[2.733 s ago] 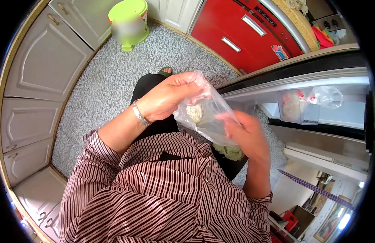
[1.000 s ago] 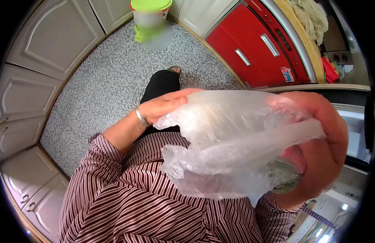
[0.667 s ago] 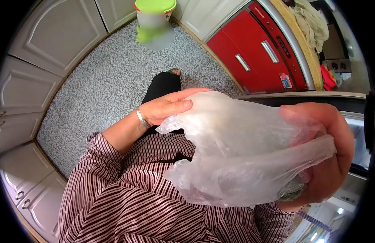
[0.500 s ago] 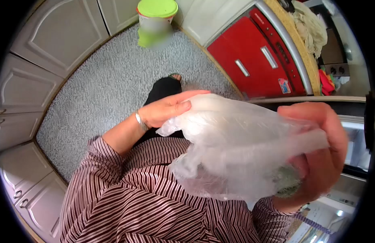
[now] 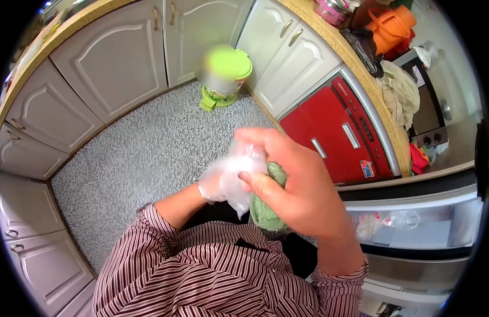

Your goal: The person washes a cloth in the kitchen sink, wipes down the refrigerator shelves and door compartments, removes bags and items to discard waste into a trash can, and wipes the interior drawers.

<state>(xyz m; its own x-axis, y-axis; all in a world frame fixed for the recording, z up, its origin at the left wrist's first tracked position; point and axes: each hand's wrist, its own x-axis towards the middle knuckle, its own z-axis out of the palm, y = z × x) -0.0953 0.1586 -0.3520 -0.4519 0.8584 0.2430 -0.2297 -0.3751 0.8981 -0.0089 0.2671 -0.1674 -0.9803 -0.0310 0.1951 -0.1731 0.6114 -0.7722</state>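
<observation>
A translucent plastic bag point(image 5: 239, 177) is bunched up in front of my chest. My left hand point(image 5: 215, 180) is at its left side, with the film over the hand and its fingers hidden. My right hand point(image 5: 302, 185) is closed, pinching the bag between thumb and fingers. A green, fuzzy, soft-looking bundle point(image 5: 266, 211) is tucked under the same hand, against the palm. Whether it is yarn or folded cloth I cannot tell.
To the right an open fridge has a shelf point(image 5: 413, 224) holding clear plastic packets. A red-fronted appliance point(image 5: 334, 132) stands under the counter. A lime-lidded bin point(image 5: 223, 79) sits on the grey carpet point(image 5: 144, 142). An orange jug point(image 5: 392, 29) and a crumpled cloth point(image 5: 400, 92) lie on the counter.
The bag, earlier stretched wide between both hands, is now gathered into a small bunch. My right hand has moved left towards the left one. The green bundle shows more. The view has tilted up.
</observation>
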